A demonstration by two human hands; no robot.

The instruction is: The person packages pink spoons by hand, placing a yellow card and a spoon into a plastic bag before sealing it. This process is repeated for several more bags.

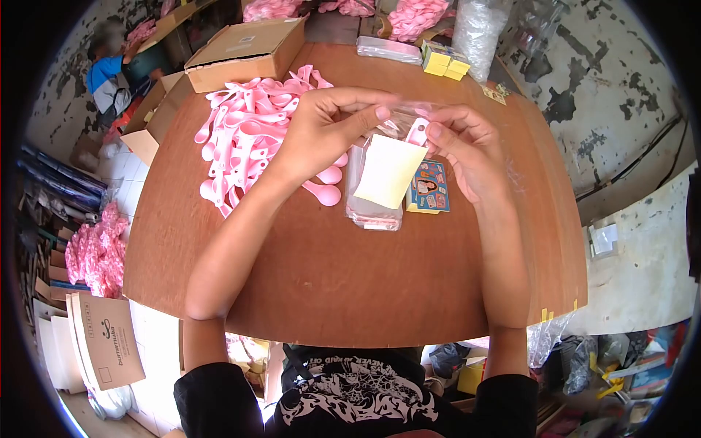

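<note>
In the upper middle of the frame, both hands meet over the wooden table [350,292]. The left hand [328,128] is narrowed to a pinch, thumb and forefinger closed on the top edge of a clear plastic sleeve [372,208]. The sleeve hangs down toward the centre of the frame with a yellow card [389,171] inside it or against it; I cannot tell which. The right hand [464,150] is also closed in a pinch, holding a pink spoon [418,131] right at the sleeve's mouth, just beside the left fingertips.

The step in hand looks like feeding the spoon into the sleeve alongside the card. It likely goes best if the left pinch holds only one film layer, so the mouth gapes instead of sealing flat. The spoon should probably enter narrow end first and run down the card's face rather than its edge, so the card does not buckle or ride up. A light right grip lets the spoon slide instead of dragging the film with it.

Below the right hand, a stack of printed cards [429,188] lies on the table. A heap of pink spoons [244,142] fills the area left of centre. A cardboard box [244,51] sits at upper left, and beyond it a second person [109,73] is working.
</note>
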